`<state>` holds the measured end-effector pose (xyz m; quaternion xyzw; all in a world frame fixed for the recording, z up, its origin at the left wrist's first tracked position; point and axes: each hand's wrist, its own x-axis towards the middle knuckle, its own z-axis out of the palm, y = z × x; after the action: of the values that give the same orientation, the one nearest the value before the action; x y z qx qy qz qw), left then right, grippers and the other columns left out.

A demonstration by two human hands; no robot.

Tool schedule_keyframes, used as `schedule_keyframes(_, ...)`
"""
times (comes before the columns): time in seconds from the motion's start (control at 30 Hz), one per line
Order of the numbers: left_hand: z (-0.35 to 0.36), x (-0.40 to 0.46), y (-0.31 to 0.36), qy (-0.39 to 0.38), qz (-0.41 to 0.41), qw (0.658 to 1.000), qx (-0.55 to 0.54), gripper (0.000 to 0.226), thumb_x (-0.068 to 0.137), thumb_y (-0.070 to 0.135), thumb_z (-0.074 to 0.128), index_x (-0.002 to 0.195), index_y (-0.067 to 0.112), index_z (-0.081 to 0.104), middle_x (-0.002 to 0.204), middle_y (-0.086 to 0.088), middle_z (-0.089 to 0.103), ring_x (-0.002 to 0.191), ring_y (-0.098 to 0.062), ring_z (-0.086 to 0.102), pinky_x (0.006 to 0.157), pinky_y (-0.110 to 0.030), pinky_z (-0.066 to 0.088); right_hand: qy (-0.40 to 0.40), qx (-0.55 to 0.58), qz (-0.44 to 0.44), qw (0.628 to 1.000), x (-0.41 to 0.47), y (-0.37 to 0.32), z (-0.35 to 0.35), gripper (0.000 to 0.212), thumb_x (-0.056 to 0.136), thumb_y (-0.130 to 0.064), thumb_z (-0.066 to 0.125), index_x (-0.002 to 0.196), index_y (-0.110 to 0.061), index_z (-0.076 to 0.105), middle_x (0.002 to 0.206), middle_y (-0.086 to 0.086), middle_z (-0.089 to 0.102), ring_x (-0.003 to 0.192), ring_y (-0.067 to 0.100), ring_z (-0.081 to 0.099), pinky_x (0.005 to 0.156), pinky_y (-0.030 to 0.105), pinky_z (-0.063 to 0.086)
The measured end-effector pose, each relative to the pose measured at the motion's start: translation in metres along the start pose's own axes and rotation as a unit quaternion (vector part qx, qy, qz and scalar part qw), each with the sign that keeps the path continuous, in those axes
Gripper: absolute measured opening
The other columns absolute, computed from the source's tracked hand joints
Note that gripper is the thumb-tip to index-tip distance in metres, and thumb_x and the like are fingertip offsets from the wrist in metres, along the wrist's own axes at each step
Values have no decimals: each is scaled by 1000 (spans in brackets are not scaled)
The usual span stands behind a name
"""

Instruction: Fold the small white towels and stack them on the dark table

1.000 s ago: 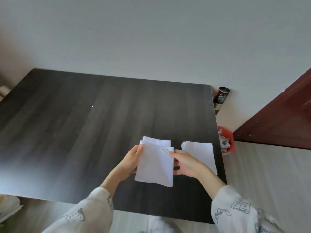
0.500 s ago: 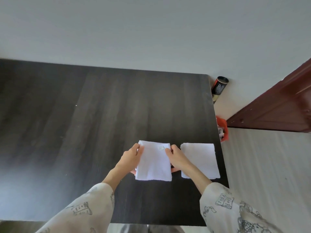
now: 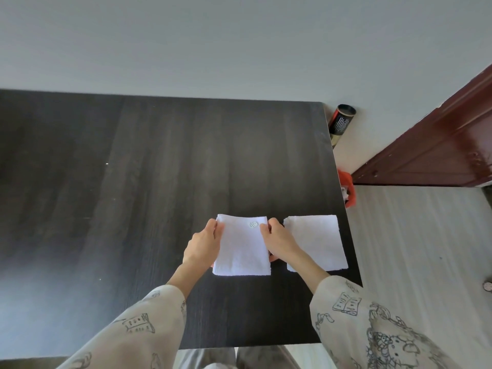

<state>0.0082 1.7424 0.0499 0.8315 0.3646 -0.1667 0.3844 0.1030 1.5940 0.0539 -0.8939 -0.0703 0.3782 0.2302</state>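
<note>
Your left hand [image 3: 201, 243] and right hand [image 3: 279, 242] still pinch the folded towel [image 3: 242, 251], now flat on the tabletop [image 3: 159, 182] left of the second towel [image 3: 315, 242]; its tag [image 3: 253, 224] is unreadable.

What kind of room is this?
Probably a room in a home: a dark table against a plain wall, a reddish wooden door, a pale plank floor, and small folded towels.

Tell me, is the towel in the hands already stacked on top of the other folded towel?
No, the held towel lies on the dark table beside the other folded towel, with a gap between them.
</note>
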Motion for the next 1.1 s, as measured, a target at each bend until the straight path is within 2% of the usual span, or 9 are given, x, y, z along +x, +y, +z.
schedule_keyframes(0.17, -2, 1, -1, 7, 3, 1000, 29, 34, 96, 47, 22, 91, 19, 40, 81, -7, 62, 70, -31, 62, 72, -43, 52, 31, 15, -6, 999, 0, 8, 2, 25, 99, -39, 33, 99, -16, 43, 93, 4, 58, 79, 17, 59, 73, 34, 58)
schedule_keyframes(0.27, 0, -6, 4, 97, 23, 995, 29, 26, 98, 36, 28, 94, 14, 42, 93, -3, 56, 81, -26, 54, 66, -37, 43, 106, -32, -36, 993, -7, 10, 1, 26, 97, -42, 38, 100, -17, 44, 90, 1, 55, 75, 13, 56, 62, 22, 50)
schedule_keyframes(0.33, 3, -13, 4, 224, 130, 961, 97, 16, 95, 21, 39, 98, 9, 50, 96, -8, 55, 84, -28, 52, 64, -38, 44, 233, -106, -107, 961, -15, 10, 4, 24, 94, -38, 48, 104, -17, 50, 94, -1, 54, 79, 11, 53, 63, 17, 43)
schedule_keyframes(0.4, 13, -16, 2, 288, 249, 903, 198, 22, 82, 8, 56, 105, 6, 55, 104, -13, 60, 95, -34, 58, 75, -42, 51, 317, -192, -198, 907, -21, 13, 15, 32, 79, -33, 70, 105, -16, 60, 100, 2, 62, 86, 17, 60, 71, 23, 50)
schedule_keyframes(0.47, 27, -14, 1, 244, 312, 881, 260, 38, 79, 6, 57, 117, 4, 55, 123, -18, 57, 117, -39, 53, 96, -49, 46, 313, -252, -251, 881, -16, 19, 32, 51, 67, -32, 79, 111, -12, 65, 115, 8, 65, 106, 28, 63, 90, 35, 50)
schedule_keyframes(0.53, 36, -9, 2, 200, 324, 872, 307, 44, 84, 14, 47, 127, 3, 51, 137, -18, 47, 129, -38, 42, 104, -53, 35, 280, -293, -262, 876, -9, 24, 48, 58, 71, -35, 75, 121, -10, 61, 130, 12, 58, 122, 32, 53, 102, 44, 37)
schedule_keyframes(0.73, 53, 15, -23, 139, 282, 891, 327, 53, 99, 31, 7, 140, 2, 25, 147, -19, 32, 138, -33, 23, 114, -47, 22, 214, -282, -209, 912, 5, 33, 67, 54, 100, -40, 14, 138, -11, 38, 145, 10, 42, 134, 26, 40, 108, 45, 31)
schedule_keyframes(0.9, 63, 26, -33, 121, 280, 903, 304, 56, 99, 31, 4, 143, -1, 17, 150, -23, 18, 141, -37, 7, 113, -47, 14, 215, -282, -213, 911, 17, 41, 73, 53, 100, -40, 14, 142, -12, 29, 148, 9, 37, 138, 25, 33, 110, 45, 31)
schedule_keyframes(1.1, 74, 37, -46, 64, 278, 900, 329, 60, 97, 29, -10, 142, -9, 1, 151, -28, -1, 139, -45, -14, 115, -53, 2, 227, -283, -215, 906, 24, 45, 83, 54, 96, -39, 36, 143, -12, 32, 150, 9, 34, 139, 26, 30, 111, 44, 29)
